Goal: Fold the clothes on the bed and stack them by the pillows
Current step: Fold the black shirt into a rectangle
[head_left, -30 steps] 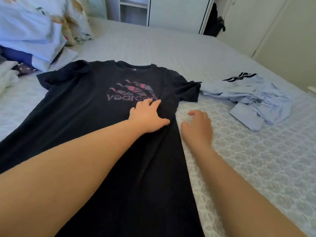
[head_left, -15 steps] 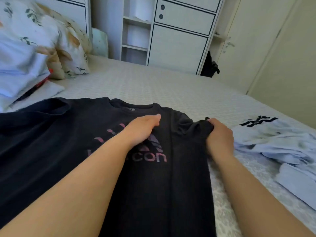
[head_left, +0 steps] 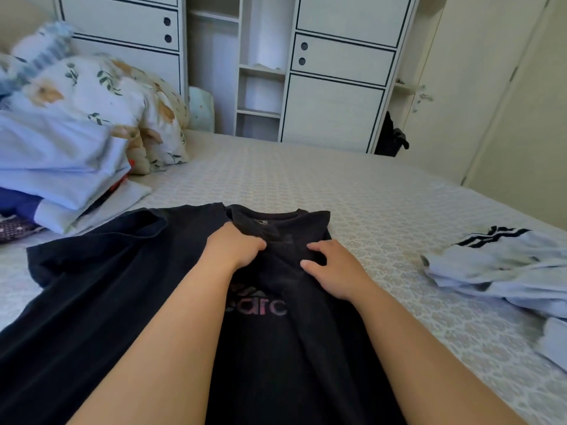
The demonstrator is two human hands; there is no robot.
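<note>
A black T-shirt (head_left: 122, 302) with a pink logo lies face up on the bed (head_left: 337, 185), collar away from me. Its right side and sleeve are folded over onto the chest. My left hand (head_left: 234, 246) presses on the shirt just below the collar, at the fold line. Beside it, my right hand (head_left: 334, 271) rests with spread fingers on the folded-over sleeve. A stack of folded clothes (head_left: 55, 167) sits at the left, by the floral pillows (head_left: 107, 96).
A crumpled light blue garment (head_left: 506, 265) with black stripes lies on the bed at the right. A white wardrobe (head_left: 331, 111) stands beyond the far edge of the bed, with a closed door (head_left: 460, 87) to its right.
My right hand took hold of the right sleeve, carried it left over the chest and let it down. My left hand slid up toward the collar. My view rose.
</note>
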